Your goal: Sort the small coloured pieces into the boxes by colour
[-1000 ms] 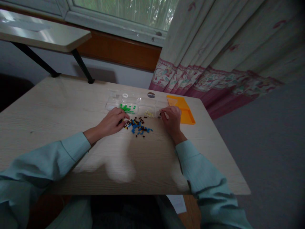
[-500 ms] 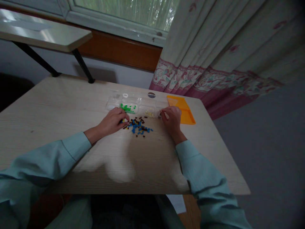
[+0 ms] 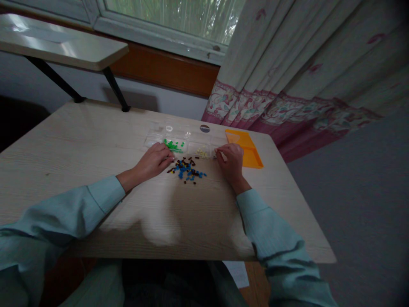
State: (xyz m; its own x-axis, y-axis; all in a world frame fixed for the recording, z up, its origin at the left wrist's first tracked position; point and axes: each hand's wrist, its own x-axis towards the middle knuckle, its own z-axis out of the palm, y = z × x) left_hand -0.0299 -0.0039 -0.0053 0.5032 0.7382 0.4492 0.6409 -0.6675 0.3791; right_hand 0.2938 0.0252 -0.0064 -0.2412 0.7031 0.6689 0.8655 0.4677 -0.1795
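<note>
A small heap of blue, dark brown and a few yellow beads (image 3: 187, 169) lies on the pale wooden table (image 3: 96, 140). Just behind it stands a clear plastic compartment box (image 3: 188, 138) holding green beads (image 3: 173, 145) in one cell and pale beads (image 3: 202, 152) in another. My left hand (image 3: 153, 161) rests at the heap's left edge, fingers curled and pinched together near the green cell. My right hand (image 3: 230, 161) sits at the box's right end, fingertips pinched at its front rim. What either pinch holds is too small to see.
An orange tray-like lid (image 3: 244, 148) lies right of the box near the table's far right corner. A second table (image 3: 64, 47) stands behind on the left under a window. A patterned curtain (image 3: 287, 85) hangs at the right. Grey floor lies beyond the table's right edge.
Both hands keep nearly the same places by the beads; the left fingertips have edged slightly toward the green cell. The view has shifted a little.
</note>
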